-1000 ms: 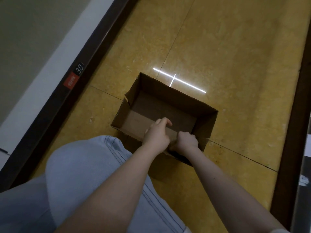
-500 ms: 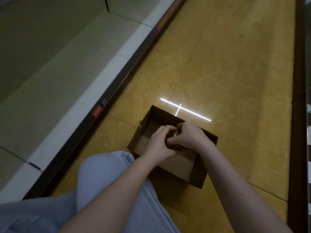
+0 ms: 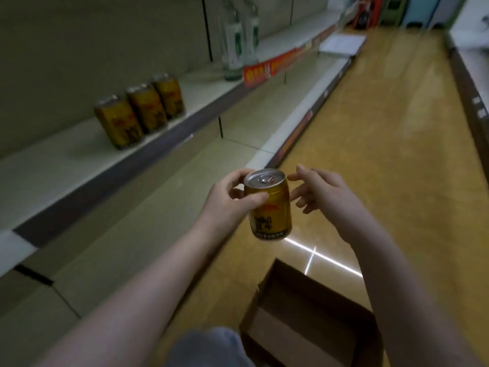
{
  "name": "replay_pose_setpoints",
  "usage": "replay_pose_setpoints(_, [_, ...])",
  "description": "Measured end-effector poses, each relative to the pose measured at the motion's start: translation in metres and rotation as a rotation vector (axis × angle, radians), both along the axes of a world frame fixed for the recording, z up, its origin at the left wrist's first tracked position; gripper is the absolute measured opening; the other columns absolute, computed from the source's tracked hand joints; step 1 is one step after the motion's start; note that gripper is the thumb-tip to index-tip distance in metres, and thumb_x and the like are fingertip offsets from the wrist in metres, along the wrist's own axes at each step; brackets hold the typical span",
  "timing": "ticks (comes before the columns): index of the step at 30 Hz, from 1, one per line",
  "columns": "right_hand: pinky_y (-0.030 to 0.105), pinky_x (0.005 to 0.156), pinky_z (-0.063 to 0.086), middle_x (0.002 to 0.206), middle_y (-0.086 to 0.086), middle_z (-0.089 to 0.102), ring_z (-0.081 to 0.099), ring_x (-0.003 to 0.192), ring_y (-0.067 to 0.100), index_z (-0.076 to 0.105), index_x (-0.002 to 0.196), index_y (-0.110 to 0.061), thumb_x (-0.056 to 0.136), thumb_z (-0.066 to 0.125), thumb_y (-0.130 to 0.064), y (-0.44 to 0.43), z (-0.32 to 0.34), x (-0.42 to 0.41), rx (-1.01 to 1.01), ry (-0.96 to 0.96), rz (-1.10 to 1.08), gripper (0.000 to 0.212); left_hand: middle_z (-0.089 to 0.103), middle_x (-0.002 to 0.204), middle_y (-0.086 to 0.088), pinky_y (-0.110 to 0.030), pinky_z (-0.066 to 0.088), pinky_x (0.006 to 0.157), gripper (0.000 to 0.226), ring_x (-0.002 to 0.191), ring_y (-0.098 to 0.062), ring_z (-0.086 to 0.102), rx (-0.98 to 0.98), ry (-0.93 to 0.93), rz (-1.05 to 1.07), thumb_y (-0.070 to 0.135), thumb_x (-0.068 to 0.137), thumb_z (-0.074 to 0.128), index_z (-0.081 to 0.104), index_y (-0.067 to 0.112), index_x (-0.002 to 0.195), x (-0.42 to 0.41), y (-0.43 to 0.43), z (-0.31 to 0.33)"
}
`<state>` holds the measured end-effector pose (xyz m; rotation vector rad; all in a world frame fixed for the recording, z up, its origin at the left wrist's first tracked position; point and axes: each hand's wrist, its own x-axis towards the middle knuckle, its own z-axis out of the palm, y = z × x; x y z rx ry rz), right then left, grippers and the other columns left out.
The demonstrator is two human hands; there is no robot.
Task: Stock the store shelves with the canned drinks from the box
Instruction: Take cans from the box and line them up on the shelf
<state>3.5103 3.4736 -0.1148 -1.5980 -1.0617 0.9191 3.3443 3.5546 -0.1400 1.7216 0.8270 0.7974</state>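
My left hand (image 3: 227, 200) grips a gold can (image 3: 268, 205) above the box (image 3: 304, 321); my right hand (image 3: 317, 192) hovers spread and empty. Next, I judge: carry it to the shelf (image 3: 66, 160) beside three stocked cans (image 3: 140, 108).

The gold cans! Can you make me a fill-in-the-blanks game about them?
1. The can in the air is held by the ____ hand.
2. The right hand has its fingers ____.
3. ____ cans stand on the shelf.
4. The box sits on the ____.

Answers: left; open; three; floor
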Motion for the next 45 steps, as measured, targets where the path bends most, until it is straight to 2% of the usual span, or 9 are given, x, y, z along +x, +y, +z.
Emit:
replay_pose_setpoints(4, [0.016,0.06,0.049,0.086,-0.004,0.066,0.062,0.068,0.0,0.061,0.106,-0.016,0.093,0.051,-0.025,0.021,0.027,-0.021,0.233,0.004,0.02,0.019,0.065,0.098,0.002,-0.029,0.057,0.07,0.045,0.094,-0.02,0.063,0.078,-0.057,0.088,0.054,0.055,0.064,0.062,0.028,0.093,-0.014,0.022,0.05])
replay_pose_setpoints(6, [0.015,0.063,0.05,0.097,-0.005,0.066,0.064,0.081,-0.002,0.06,0.107,-0.019,0.09,0.057,-0.02,0.032,0.036,-0.034,0.307,-0.001,0.021,0.018,0.065,0.101,0.0,-0.037,0.059,0.074,0.049,0.095,-0.02,0.064,0.111,-0.067,0.172,0.054,0.053,0.069,0.06,0.027,0.093,-0.019,0.032,0.07])
replay_pose_setpoints(11, [0.03,0.09,0.053,0.11,-0.011,0.058,0.057,0.108,0.01,0.05,0.119,-0.022,0.082,0.068,-0.018,0.059,0.048,-0.064,0.344,-0.074,-0.016,0.042,0.062,0.098,0.006,-0.045,0.056,0.083,0.042,0.097,-0.014,0.061,0.172,-0.006,0.271,0.033,0.065,0.082,0.056,0.022,0.097,-0.022,0.051,0.099])
replay_pose_setpoints(17, [0.025,0.081,0.05,0.11,-0.009,0.053,0.053,0.097,0.007,0.045,0.115,-0.024,0.068,0.077,-0.028,0.101,0.056,-0.083,0.363,-0.245,-0.14,0.057,0.06,0.089,0.01,-0.028,0.054,0.076,0.052,0.085,-0.002,0.058,0.268,0.086,0.331,0.035,0.062,0.085,0.056,0.012,0.098,-0.025,0.075,0.119])
replay_pose_setpoints(24, [0.023,0.081,0.05,0.101,-0.008,0.061,0.057,0.093,0.006,0.053,0.113,-0.02,0.067,0.079,-0.036,0.165,0.065,-0.084,0.377,-0.229,-0.174,0.055,0.06,0.102,0.005,-0.019,0.045,0.07,0.042,0.093,-0.011,0.057,0.37,0.322,0.266,0.047,0.08,0.065,0.057,0.016,0.107,-0.053,0.13,0.153])
replay_pose_setpoints(29, [0.022,0.082,0.048,0.108,-0.003,0.062,0.057,0.095,0.008,0.053,0.116,-0.018,0.068,0.08,-0.031,0.22,0.068,-0.085,0.387,-0.192,-0.19,0.056,0.062,0.107,0.006,-0.038,0.051,0.088,0.021,0.1,-0.014,0.059,0.548,0.435,0.334,0.035,0.085,0.063,0.059,0.025,0.103,-0.072,0.178,0.16])
replay_pose_setpoints(34, [0.021,0.081,0.049,0.11,0.0,0.064,0.059,0.094,0.008,0.055,0.114,-0.018,0.068,0.081,-0.028,0.261,0.055,-0.086,0.411,-0.141,-0.2,0.054,0.053,0.113,0.012,-0.024,0.042,0.087,0.022,0.107,-0.007,0.05,0.639,0.541,0.25,0.028,0.09,0.058,0.057,0.027,0.111,-0.065,0.207,0.151])
replay_pose_setpoints(40, [0.021,0.082,0.044,0.112,-0.001,0.061,0.056,0.097,0.01,0.053,0.117,-0.016,0.069,0.081,-0.025,0.305,0.046,-0.072,0.41,-0.165,-0.226,0.056,0.052,0.126,0.007,-0.042,0.044,0.1,0.029,0.118,-0.016,0.049,0.51,0.662,0.228,0.034,0.089,0.055,0.051,0.035,0.117,-0.061,0.251,0.129])
replay_pose_setpoints(45, [0.031,0.092,0.049,0.115,0.0,0.061,0.055,0.101,0.012,0.051,0.119,-0.017,0.069,0.081,-0.027,0.342,0.039,-0.065,0.346,-0.179,-0.211,0.059,0.049,0.133,0.013,-0.042,0.04,0.102,0.033,0.121,-0.013,0.046,0.438,0.692,0.265,0.038,0.087,0.054,0.049,0.042,0.119,-0.061,0.267,0.106])
